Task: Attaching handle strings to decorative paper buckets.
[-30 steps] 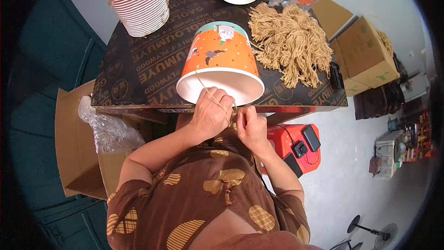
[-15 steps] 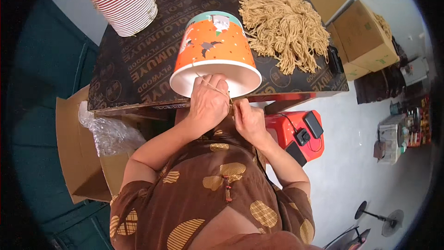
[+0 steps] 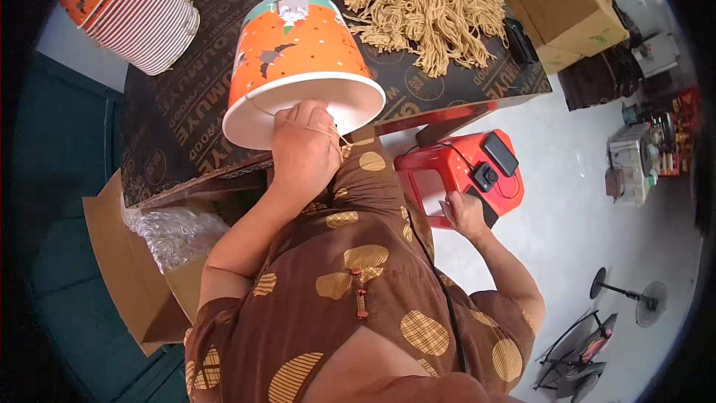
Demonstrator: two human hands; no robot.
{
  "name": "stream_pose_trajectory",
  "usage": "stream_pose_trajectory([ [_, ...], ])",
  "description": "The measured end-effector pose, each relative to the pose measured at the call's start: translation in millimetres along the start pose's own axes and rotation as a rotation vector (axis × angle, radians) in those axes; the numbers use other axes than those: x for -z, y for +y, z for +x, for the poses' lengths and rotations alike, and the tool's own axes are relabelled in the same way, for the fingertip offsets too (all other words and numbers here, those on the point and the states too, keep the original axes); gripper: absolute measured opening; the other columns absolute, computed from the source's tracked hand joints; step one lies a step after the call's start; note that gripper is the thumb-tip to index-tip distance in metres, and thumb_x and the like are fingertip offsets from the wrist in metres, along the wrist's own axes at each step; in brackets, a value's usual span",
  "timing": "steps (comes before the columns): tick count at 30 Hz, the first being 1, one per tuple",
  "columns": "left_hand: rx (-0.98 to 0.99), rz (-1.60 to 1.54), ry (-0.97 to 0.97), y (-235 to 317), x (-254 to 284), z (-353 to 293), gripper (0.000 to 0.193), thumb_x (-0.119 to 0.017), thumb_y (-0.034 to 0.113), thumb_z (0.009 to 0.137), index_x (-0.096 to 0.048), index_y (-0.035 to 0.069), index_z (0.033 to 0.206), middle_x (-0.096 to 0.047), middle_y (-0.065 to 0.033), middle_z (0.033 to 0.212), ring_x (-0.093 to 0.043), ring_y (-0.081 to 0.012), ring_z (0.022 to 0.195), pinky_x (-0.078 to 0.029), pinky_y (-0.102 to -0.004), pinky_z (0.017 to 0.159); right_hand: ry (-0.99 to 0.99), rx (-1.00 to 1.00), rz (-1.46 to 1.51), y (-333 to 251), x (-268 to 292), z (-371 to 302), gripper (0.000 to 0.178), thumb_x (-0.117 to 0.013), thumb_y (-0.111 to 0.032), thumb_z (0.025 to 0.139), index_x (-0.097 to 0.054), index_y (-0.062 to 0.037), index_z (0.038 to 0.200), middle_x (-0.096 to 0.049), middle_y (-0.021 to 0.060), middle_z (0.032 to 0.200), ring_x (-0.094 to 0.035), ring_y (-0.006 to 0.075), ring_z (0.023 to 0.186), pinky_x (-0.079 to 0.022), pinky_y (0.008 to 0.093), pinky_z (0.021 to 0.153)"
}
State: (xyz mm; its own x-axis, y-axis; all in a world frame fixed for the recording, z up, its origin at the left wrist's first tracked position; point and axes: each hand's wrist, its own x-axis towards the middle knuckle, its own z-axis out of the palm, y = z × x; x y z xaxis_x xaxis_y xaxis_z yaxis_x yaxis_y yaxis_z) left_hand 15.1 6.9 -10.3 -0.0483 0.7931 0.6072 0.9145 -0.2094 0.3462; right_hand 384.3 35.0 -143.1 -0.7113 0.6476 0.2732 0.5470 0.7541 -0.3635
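An orange paper bucket [image 3: 302, 52] with a bat print and green band lies on its side at the table's front edge, its white-rimmed mouth toward me. My left hand [image 3: 304, 151] is closed at that mouth, fingertips just inside the rim. A thin tan cord [image 3: 261, 110] runs from the rim across its knuckles and is gripped there. Down to the right, my right hand [image 3: 466, 214] is curled at the near side of a red box-like stool [image 3: 436, 172], beside a dark flat piece. What its fingers hold, if anything, is hidden.
A bundle of tan cords [image 3: 425, 11] lies at the right of the dark printed plywood table [image 3: 171, 130]. Nested buckets [image 3: 145, 19] stand at the left. Below are a cardboard box [image 3: 119, 254] and clear plastic [image 3: 179, 235]. A black phone-like slab [image 3: 500, 153] rests on the stool.
My right hand has left the cord at the bucket's mouth and moved down right to the red stool. My left hand stays on the cord. The whole view has shifted.
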Motion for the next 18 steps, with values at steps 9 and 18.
stream_pose_trajectory([
  [9, -0.017, 0.029, 0.030, 1.0, -0.4, -1.0, 0.017, -0.064, 0.000, 0.071, -0.055, 0.004, 0.085, -0.062, -0.0123, 0.091, -0.060, -0.0321, 0.079, -0.043, -0.0432, 0.076, -0.153, -0.495, -0.344, 94.8, -14.5, -136.5, 0.055, -0.076, -0.021, 0.069, -0.050, -0.0026, 0.113, -0.055, 0.0170, 0.114, -0.053, 0.0365, 0.105, -0.044, 0.0455, 0.088],
  [18, -0.003, 0.031, 0.006, 1.8, 0.8, -0.8, 0.018, -0.063, 0.000, 0.072, -0.054, 0.005, 0.087, -0.061, -0.0112, 0.093, -0.060, -0.0315, 0.079, -0.043, -0.0436, 0.076, -0.254, -0.584, -0.365, 106.7, -28.4, -147.7, 0.087, -0.086, -0.029, 0.058, -0.039, -0.0056, 0.128, -0.045, 0.0137, 0.135, -0.045, 0.0364, 0.120, -0.039, 0.0502, 0.096],
])
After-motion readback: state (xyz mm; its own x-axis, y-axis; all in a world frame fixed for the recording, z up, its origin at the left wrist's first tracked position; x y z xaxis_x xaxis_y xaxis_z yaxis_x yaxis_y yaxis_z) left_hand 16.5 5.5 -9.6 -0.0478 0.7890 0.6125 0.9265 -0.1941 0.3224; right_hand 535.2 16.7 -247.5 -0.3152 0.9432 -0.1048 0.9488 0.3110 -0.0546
